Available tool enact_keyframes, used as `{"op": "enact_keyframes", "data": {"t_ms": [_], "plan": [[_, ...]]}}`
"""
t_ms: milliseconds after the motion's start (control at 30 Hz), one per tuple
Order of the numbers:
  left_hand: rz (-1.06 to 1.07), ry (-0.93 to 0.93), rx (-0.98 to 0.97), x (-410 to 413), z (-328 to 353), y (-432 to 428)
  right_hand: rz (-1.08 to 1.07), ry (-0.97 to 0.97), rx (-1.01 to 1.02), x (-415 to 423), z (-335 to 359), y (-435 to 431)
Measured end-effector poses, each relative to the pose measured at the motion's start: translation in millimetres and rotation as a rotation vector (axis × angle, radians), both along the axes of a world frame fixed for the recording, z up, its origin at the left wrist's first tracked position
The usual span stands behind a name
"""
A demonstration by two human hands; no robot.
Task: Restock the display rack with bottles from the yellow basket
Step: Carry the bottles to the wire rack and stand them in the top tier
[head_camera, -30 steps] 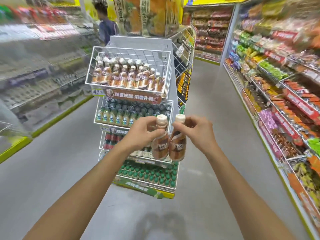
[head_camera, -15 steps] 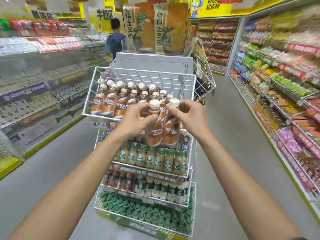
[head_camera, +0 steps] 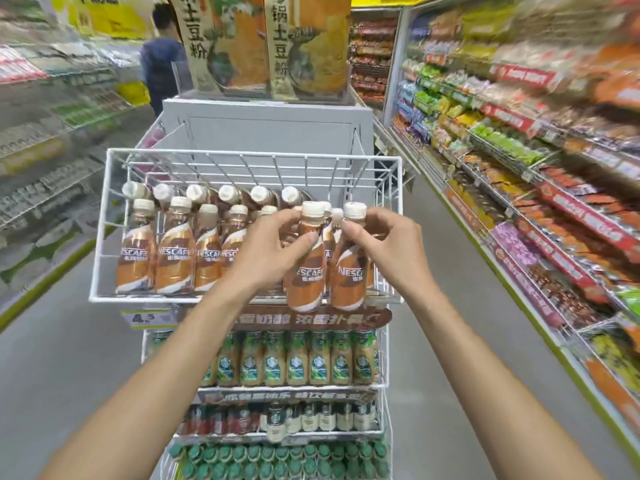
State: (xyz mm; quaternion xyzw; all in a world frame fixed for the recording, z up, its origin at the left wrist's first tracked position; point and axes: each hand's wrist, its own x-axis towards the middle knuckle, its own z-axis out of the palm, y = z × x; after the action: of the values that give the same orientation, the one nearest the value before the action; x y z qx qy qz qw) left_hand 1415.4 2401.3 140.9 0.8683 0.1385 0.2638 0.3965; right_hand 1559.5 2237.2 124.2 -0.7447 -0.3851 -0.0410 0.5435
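Head view: left hand [head_camera: 273, 251] grips one coffee bottle [head_camera: 306, 271] by its shoulder, right hand [head_camera: 394, 247] pinches a second bottle [head_camera: 349, 275] at the neck. The two are side by side at the top wire basket's [head_camera: 145, 298] right front, bases overlapping its front rim. Stocked bottles [head_camera: 173, 258] crowd left and behind; green-label bottles [head_camera: 298, 358] below.

a tall white wire display rack [head_camera: 242, 154] stands on the grey shop floor [head_camera: 62, 358]. its top basket holds rows of brown-and-cream plastic coffee bottles [head_camera: 173, 258]. the tier below carries green-labelled pale drink bottles [head_camera: 298, 358], then small dark and cream bottles [head_camera: 311, 418], then green-capped bottles [head_camera: 277, 459] lowest.
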Motion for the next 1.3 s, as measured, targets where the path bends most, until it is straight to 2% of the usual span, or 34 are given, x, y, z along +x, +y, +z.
{"op": "enact_keyframes", "data": {"t_ms": [433,733,933,1300], "plan": [[0.065,0.001,-0.184,4,2,34,-0.124,0.005,-0.227,21,-1,5],[0.195,0.134,-0.211,29,3,57,-0.25,0.135,-0.396,49,-24,43],[0.15,0.174,-0.194,21,-4,72,-0.312,0.213,-0.411,53,-30,56],[0.131,0.171,-0.196,18,-3,74,-0.374,0.233,-0.46,55,-30,58]]}}
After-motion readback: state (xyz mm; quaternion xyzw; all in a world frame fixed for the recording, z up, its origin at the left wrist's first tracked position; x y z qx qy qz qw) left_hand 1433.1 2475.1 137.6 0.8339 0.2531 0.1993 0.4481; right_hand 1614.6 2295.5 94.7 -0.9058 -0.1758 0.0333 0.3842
